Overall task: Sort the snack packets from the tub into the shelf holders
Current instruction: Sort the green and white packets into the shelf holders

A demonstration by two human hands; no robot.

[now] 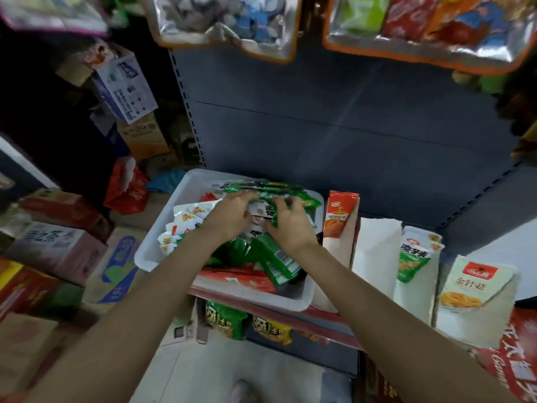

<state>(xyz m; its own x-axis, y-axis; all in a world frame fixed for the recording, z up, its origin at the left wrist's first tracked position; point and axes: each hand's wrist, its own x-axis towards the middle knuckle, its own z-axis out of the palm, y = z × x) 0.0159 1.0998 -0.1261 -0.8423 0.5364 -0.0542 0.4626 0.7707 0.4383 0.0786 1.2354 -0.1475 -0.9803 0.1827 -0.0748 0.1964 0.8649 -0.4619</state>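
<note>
A white tub (162, 234) sits on the shelf edge, full of green, white and red snack packets. My left hand (229, 216) and my right hand (290, 225) are both inside it, fingers curled on a bunch of green-and-white packets (270, 191) held over the tub's middle. More green packets (276, 260) lie under my right wrist, white ones (186, 222) at the tub's left. To the right stand white cardboard shelf holders: one with an orange-red packet (340, 213), one with a green-white packet (412, 257), one with a yellow-pictured packet (473, 283).
An empty white holder (374, 251) stands between the orange and green ones. A dark blue shelf back panel (348, 120) rises behind the tub. Cardboard boxes (58, 245) pile up on the left floor. Hanging snack bags (226, 21) overhead. Green and yellow packets (226, 318) sit on the shelf below.
</note>
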